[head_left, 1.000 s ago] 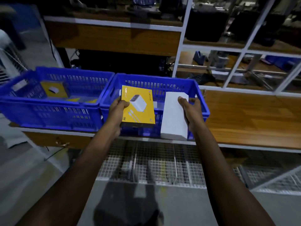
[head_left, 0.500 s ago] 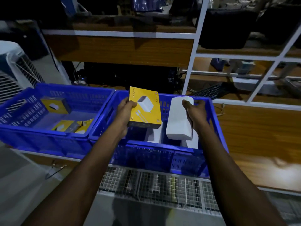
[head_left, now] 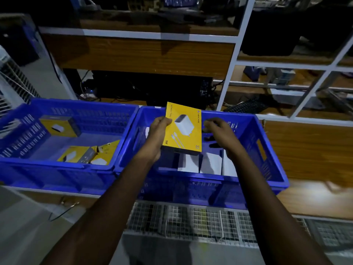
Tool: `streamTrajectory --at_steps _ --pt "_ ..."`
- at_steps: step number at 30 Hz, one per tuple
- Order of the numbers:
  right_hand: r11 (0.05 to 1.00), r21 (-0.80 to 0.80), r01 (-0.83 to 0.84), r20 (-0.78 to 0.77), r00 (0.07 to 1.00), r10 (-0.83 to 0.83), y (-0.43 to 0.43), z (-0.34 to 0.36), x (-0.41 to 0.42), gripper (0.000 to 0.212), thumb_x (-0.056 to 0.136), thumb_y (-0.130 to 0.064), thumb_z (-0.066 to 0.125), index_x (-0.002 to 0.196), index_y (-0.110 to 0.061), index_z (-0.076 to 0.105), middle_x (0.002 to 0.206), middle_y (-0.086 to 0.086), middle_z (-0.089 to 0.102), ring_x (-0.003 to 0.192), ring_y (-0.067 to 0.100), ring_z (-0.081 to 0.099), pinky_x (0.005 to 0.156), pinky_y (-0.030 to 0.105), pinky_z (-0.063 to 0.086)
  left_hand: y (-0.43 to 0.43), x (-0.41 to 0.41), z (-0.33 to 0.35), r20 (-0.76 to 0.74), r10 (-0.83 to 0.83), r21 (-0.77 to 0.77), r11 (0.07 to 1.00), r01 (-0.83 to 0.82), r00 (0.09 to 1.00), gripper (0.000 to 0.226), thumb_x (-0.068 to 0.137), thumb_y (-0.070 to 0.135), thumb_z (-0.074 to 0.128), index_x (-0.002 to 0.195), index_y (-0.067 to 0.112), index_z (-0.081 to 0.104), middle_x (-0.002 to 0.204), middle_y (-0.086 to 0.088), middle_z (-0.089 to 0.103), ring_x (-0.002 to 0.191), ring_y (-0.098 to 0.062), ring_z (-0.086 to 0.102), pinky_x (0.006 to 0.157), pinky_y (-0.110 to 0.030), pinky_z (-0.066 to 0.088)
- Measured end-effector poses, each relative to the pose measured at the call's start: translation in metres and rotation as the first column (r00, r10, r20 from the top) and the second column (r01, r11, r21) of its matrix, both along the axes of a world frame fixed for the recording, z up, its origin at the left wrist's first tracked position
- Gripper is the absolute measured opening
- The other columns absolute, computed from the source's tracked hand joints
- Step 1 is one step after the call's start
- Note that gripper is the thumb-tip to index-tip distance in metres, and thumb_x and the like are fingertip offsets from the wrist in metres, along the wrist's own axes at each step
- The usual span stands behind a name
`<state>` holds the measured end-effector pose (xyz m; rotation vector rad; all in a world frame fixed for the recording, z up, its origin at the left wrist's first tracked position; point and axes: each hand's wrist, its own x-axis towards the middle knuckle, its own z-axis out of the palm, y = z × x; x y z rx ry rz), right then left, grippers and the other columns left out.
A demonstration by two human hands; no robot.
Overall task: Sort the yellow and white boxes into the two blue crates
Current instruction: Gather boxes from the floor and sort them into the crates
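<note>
While the left hand (head_left: 158, 138) grips the yellow box (head_left: 182, 129) along its left edge, thumb on the printed face and fingers curled beneath, the box is held face-up above the right blue crate (head_left: 267, 150). It clears the crate's contents. Its far end overlaps the crate's far rim in this view. The print shows a white charger and a cable.

The right hand (head_left: 221, 132) hangs over the same crate, just beside the box's right edge and apart from it. Its fingers are bent loosely downward and nothing is seen in them; the fingertips are slightly blurred.

Inside the right blue crate, white boxes (head_left: 210, 162) stand on edge in a row against the near wall, below and between the two forearms. A further patch of white shows behind the left hand, too hidden to identify.

The left blue crate (head_left: 57, 169) sits side by side with the right one, their walls touching. It contains yellow boxes (head_left: 76, 154): several lie in a loose overlapping heap at its near-right corner, and one more leans near the far-left wall. Their exact number cannot be told.

Both crates rest on a wooden bench (head_left: 309, 150), with bare surface to the right of the right crate. A wire mesh shelf (head_left: 191, 222) runs below the bench's front edge. A dark keyboard (head_left: 246, 107) lies beyond the crates.
</note>
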<state>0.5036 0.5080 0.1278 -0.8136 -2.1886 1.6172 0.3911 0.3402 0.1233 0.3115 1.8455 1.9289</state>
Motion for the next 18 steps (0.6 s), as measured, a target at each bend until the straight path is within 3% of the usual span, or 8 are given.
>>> streamTrajectory --at_steps 5,7,9,11,13,15,18 --pt "0.996 0.084 -0.007 -0.074 0.997 0.013 -0.069 0.011 -0.036 0.067 0.084 -0.033 0.072 0.139 -0.03 0.035 0.121 0.011 0.061 0.103 0.033 0.064 0.085 0.055 0.054 -0.036 -0.021 0.015 -0.059 -0.034 0.034 0.999 0.036 0.998 0.014 0.102 0.028 0.045 0.11 0.018 0.048 0.094 -0.007 0.058 0.094 -0.03 0.059 0.083 -0.048 0.05" --pt "0.987 0.16 0.026 -0.101 0.995 -0.01 -0.097 0.015 -0.057 0.078 0.077 -0.038 0.075 0.142 -0.032 0.033 0.129 0.016 0.051 0.115 0.035 0.054 0.093 0.05 0.049 -0.059 -0.034 0.024 -0.067 -0.04 0.04 0.998 0.043 0.997 0.022 0.1 0.035 0.046 0.109 0.016 0.051 0.097 -0.01 0.06 0.093 -0.03 0.061 0.085 -0.048 0.05" --pt "0.972 0.235 0.018 -0.1 0.995 0.006 -0.129 0.02 -0.079 0.074 0.084 -0.038 0.071 0.146 -0.026 0.033 0.14 0.016 0.041 0.129 0.032 0.043 0.1 0.039 0.042 -0.082 -0.057 0.028 -0.024 -0.07 0.056 0.996 0.072 0.997 0.045 0.091 0.05 0.051 0.118 0.015 0.057 0.112 -0.014 0.065 0.106 -0.033 0.062 0.096 -0.054 0.049" --pt "0.988 0.155 -0.026 -0.104 0.994 0.043 -0.164 0.027 -0.104 0.076 0.084 -0.05 0.066 0.147 -0.023 0.033 0.149 0.011 0.038 0.137 0.027 0.037 0.106 0.038 0.037 -0.11 -0.077 0.032 -0.033 -0.096 0.109 0.989 0.099 0.995 0.04 0.098 0.045 0.045 0.126 0.019 0.055 0.128 -0.011 0.061 0.117 -0.032 0.058 0.101 -0.053 0.046" --pt "0.997 -0.013 -0.079 -0.151 0.986 0.076 -0.198 0.035 -0.128 0.092 0.069 -0.067 0.062 0.145 -0.024 0.034 0.151 0.006 0.038 0.136 0.026 0.04 0.109 0.048 0.038 -0.141 -0.089 0.04 -0.078 -0.129 0.132 0.981 0.139 0.989 0.036 0.103 0.039 0.038 0.134 0.023 0.047 0.136 -0.006 0.055 0.123 -0.027 0.055 0.103 -0.048 0.046" --pt "0.982 -0.124 -0.142 -0.189 0.975 0.117 -0.225 0.039 -0.151 0.097 0.065 -0.071 0.059 0.144 -0.019 0.037 0.145 0.007 0.045 0.127 0.026 0.051 0.104 0.047 0.045 -0.168 -0.108 0.041 -0.114 -0.168 0.147 0.972 0.184 0.979 0.051 0.101 0.046 0.041 0.146 0.023 0.038 0.144 -0.005 0.05 0.127 -0.025 0.054 0.105 -0.049 0.045" --pt "0.915 -0.221 -0.338 -0.301 0.916 0.265 -0.267 0.041 -0.182 0.07 0.081 -0.045 0.063 0.137 -0.007 0.045 0.117 0.012 0.061 0.091 0.014 0.067 0.074 0.029 0.057 -0.2 -0.135 0.041 -0.128 -0.184 0.141 0.969 0.201 0.975 0.058 0.101 0.042 0.042 0.154 0.033 0.02 0.152 -0.003 0.041 0.128 -0.025 0.053 0.102 -0.05 0.047"
